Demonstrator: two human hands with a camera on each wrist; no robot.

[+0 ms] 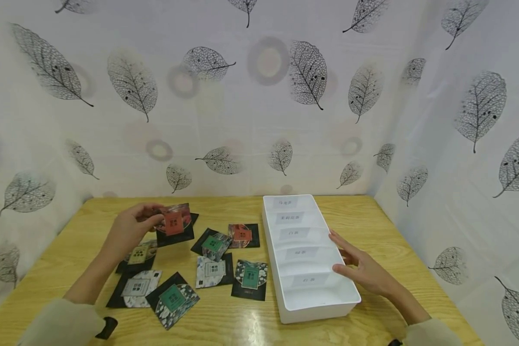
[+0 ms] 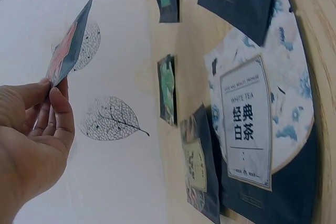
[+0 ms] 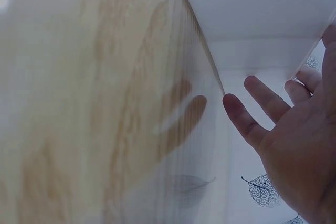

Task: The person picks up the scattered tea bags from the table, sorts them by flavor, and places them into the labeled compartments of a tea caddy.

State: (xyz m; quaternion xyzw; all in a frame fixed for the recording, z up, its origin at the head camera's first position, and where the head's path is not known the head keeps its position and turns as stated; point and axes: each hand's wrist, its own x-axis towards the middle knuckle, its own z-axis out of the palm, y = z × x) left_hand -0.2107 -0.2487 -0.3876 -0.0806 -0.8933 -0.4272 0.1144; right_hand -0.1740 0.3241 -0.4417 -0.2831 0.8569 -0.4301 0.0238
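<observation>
My left hand (image 1: pixel 131 228) pinches a tea sachet with a red label (image 1: pixel 175 225) by its edge, between thumb and fingers. In the left wrist view the sachet (image 2: pixel 71 45) is seen nearly edge-on, raised off the table. My right hand (image 1: pixel 363 269) touches the right side of a white divided box (image 1: pixel 320 312), its fingers extended along the wall. The right wrist view shows these fingertips (image 3: pixel 236 106) against the box wall (image 3: pixel 252 19). Inside, the box has several compartments in a row, each with a paper label in Chinese.
Several dark tea sachets lie on the wooden table left of the box: green-labelled ones (image 1: pixel 173 299), white-labelled ones (image 1: pixel 136 288), a yellow-labelled one (image 1: pixel 137 255) and a red-labelled one (image 1: pixel 243 235). Some overlap. A leaf-patterned curtain (image 1: pixel 251 120) surrounds the table.
</observation>
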